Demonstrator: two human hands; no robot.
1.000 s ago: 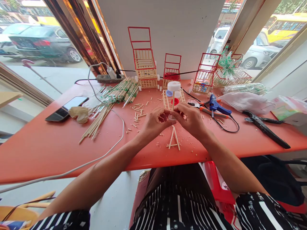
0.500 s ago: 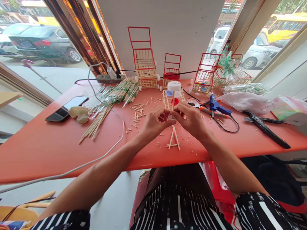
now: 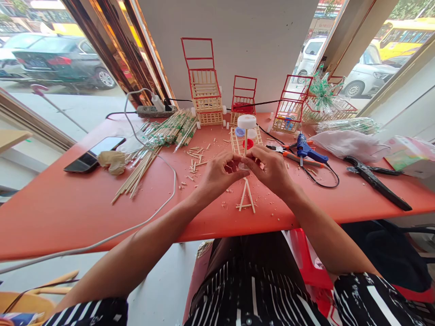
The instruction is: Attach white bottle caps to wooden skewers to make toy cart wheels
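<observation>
My left hand (image 3: pixel 217 173) and my right hand (image 3: pixel 270 168) meet over the middle of the red table (image 3: pixel 68 208). Both pinch the lower end of an upright wooden stick (image 3: pixel 245 142) that carries a white bottle cap (image 3: pixel 246 121) on top. Something small and clear sits at the stick's base between my fingertips; I cannot make it out. Just below my hands a small A-shaped frame of sticks (image 3: pixel 247 197) lies flat on the table. Wood chips and short offcuts (image 3: pixel 197 158) are scattered around.
A bundle of sticks (image 3: pixel 159 140) and a phone (image 3: pixel 94 154) lie at left, with a white cable (image 3: pixel 163 199). Three stick-built carts (image 3: pixel 205 90) stand at the back. A blue glue gun (image 3: pixel 306 149), pliers (image 3: pixel 292 156) and a black tool (image 3: pixel 374 181) lie at right.
</observation>
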